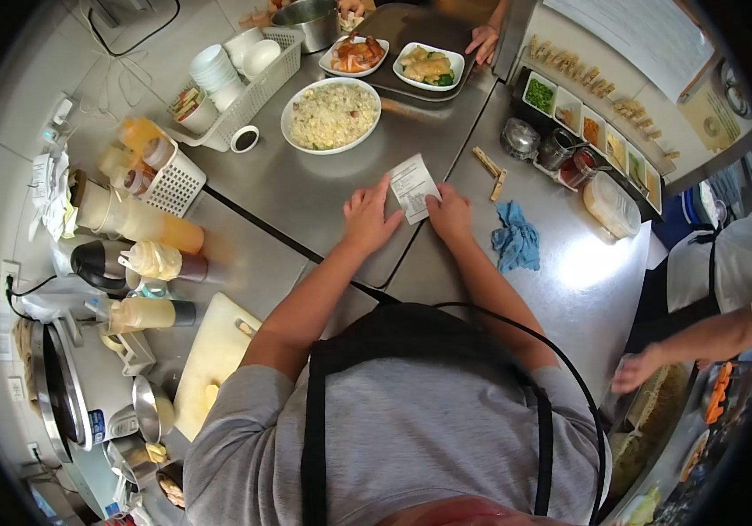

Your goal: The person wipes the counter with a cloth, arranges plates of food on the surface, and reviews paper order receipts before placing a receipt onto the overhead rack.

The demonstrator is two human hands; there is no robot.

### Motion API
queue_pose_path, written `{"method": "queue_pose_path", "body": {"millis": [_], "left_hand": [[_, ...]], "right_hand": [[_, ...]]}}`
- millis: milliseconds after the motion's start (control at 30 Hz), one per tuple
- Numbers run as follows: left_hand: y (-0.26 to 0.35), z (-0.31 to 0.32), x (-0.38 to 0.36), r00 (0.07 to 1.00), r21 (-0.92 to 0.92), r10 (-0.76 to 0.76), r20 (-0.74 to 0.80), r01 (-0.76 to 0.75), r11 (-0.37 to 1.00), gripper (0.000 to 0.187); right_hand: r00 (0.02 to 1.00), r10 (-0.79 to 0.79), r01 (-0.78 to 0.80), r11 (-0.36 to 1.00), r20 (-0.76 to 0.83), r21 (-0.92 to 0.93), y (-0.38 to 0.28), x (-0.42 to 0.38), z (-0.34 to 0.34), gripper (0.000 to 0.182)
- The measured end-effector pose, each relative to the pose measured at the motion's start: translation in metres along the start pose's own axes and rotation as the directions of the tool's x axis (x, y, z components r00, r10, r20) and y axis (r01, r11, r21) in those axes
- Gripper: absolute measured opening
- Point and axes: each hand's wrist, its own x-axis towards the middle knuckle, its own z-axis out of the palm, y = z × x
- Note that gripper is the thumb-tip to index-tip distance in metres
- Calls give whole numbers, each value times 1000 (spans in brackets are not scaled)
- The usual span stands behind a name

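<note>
A printed paper slip point(413, 182) is between my two hands, over the steel counter point(323, 197). My left hand point(372, 217) lies with its fingers stretched out, the index fingertip at the slip's upper left edge. On the slip's lower right side, my right hand point(451, 213) has its thumb over the paper and its other fingers curled beside it. Beyond the slip stands a white bowl of fried rice point(332, 116). A crumpled blue cloth point(516, 237) and wooden clothespins point(492, 171) lie right of my right hand.
A brown tray point(411, 35) at the back bears dishes of food, with another person's hand point(483, 42) beside it. Squeeze bottles point(152, 316) and a cutting board point(209, 364) are at left. Topping containers point(591, 131) line the right; a co-worker's hand point(637, 370) is lower right.
</note>
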Motion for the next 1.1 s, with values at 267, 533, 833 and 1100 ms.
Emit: {"method": "queue_pose_path", "body": {"millis": [267,533,833,1100], "left_hand": [[5,7,3,999,155,42,-11,-40,987,50],[6,4,3,997,151,61,-43,-54,987,49],[8,3,-1,996,139,62,-64,-53,989,52],[9,4,-6,998,149,52,-44,-45,988,51]], "right_hand": [[986,-159,142,957,-48,-251,-1,3,6,37],[976,-212,192,938,-41,-288,0,-1,4,33],[991,-104,121,969,-89,218,13,1,-3,15],[995,-33,75,874,-96,480,27,8,4,11]]}}
